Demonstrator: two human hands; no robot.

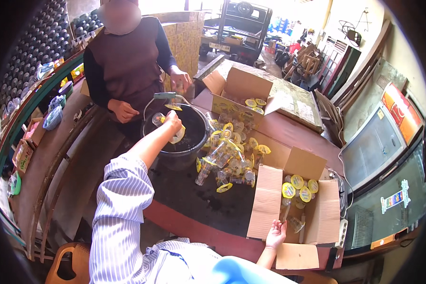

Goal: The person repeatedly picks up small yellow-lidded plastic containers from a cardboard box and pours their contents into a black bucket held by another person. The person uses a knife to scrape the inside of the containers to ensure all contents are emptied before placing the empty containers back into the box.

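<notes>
My left hand (173, 122) is closed around a clear cup with a yellow disc-shaped label (178, 135), above the dark water of a black bucket (177, 160). Another clear cup (158, 119) shows right beside its fingers. Down at the right, my right hand (275, 234) is palm up at the near left side of an open cardboard box (266, 201). Its fingers are loosely bent and apart, close to a clear cup inside. Several clear cups with yellow round labels (297, 181) stand in that box. A heap of similar cups (229, 156) lies between bucket and box.
Across the bucket stands a person (128, 57) in a brown top, one hand holding a clear cup (181, 86) over the rim. A second open box (234, 105) with cups sits farther back. An orange chair (66, 265) is at the lower left, a glass-fronted cabinet (376, 137) at right.
</notes>
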